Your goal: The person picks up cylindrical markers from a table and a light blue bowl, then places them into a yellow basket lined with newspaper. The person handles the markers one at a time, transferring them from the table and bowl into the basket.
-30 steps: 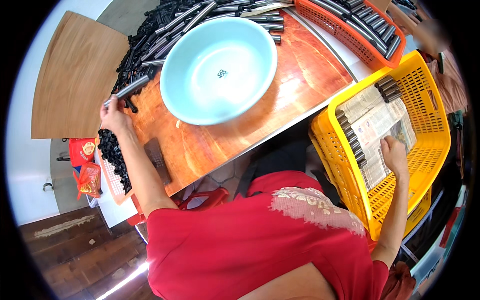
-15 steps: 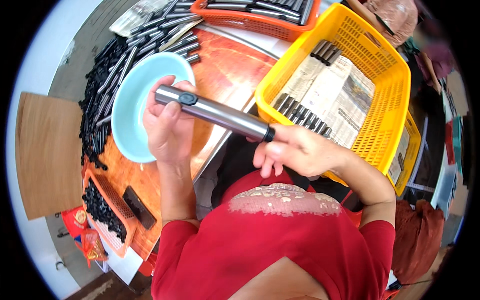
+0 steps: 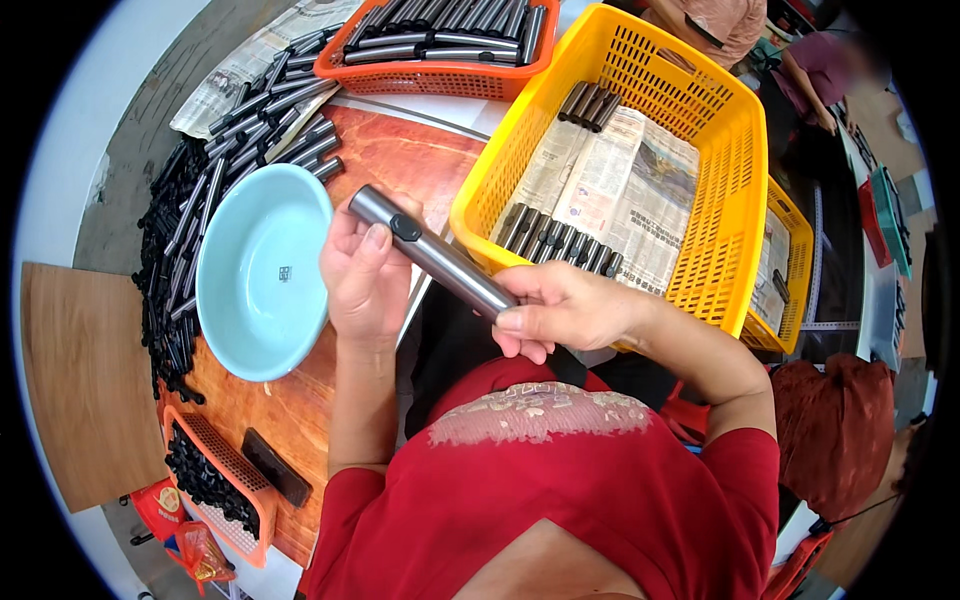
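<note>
A grey metal tube with a dark oval button near its upper left end is held in both hands, slanting down to the right. Around that upper end, thumb on the near side by the button, closes my left hand. My right hand pinches the lower end between thumb and fingers, which cover the tip. Left of the tube stands a light blue basin. A yellow basket is just beyond my right hand; newspaper lines it, with short rows of similar tubes on top.
A heap of metal tubes lies at the far left. Behind the basin an orange basket holds more tubes. Small black parts fill another orange basket near a phone. Other people are at the far right.
My view has shifted right, and the tube now slants more steeply. My right fingers have closed over its lower end, hiding the black tip that showed before.
</note>
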